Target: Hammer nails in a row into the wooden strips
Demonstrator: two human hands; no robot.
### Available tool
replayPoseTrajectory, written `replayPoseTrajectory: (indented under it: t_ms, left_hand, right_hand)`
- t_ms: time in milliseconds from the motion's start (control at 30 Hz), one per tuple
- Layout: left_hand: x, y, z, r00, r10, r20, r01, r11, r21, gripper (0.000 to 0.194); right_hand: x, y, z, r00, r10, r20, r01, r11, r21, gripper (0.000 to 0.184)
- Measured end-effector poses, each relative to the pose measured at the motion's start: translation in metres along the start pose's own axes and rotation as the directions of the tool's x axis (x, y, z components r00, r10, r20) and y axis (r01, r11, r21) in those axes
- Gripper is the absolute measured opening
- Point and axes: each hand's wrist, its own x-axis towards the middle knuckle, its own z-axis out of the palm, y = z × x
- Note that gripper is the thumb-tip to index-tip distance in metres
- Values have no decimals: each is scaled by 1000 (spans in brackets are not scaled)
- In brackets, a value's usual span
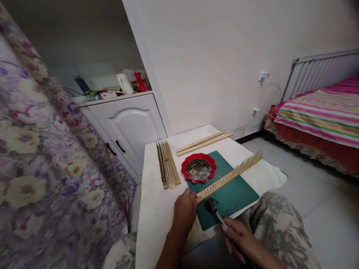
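My left hand (184, 211) is closed on the near end of a long wooden strip (230, 175) studded with a row of upright nails. The strip lies slantwise across a green cutting mat (232, 196). My right hand (238, 233) grips the handle of a small hammer (214, 209), whose dark head rests on the mat just below the strip's near end. A red scalloped dish (198, 168) full of loose nails sits on the mat's far left corner.
The mat lies on a low white table (157, 209). A stack of nailed strips (167, 164) is left of the dish, and two plain strips (203, 142) lie behind. A floral sofa stands at left, a white cabinet (129, 127) behind, a striped bed (322, 119) at right.
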Motion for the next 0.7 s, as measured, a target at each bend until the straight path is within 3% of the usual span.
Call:
replayPoseTrajectory:
  t_ms: [133, 333, 500, 700]
  left_hand:
    - [4, 3, -2, 999, 25, 34, -28, 994, 104, 21]
    - [5, 6, 4, 997, 28, 67, -29, 1000, 11, 23]
    - [1, 5, 1, 1000, -23, 2, 23, 952, -304, 19]
    - [1, 5, 7, 988, -148, -41, 78, 710, -699, 11]
  right_hand:
    - [1, 2, 0, 1000, -2, 12, 2, 1000, 8, 44]
    - [1, 0, 1, 1000, -16, 11, 15, 1000, 18, 43]
    - [0, -1, 2, 1000, -17, 3, 17, 1000, 19, 43]
    - [1, -4, 1, 1000, 10, 16, -10, 1000, 6, 50]
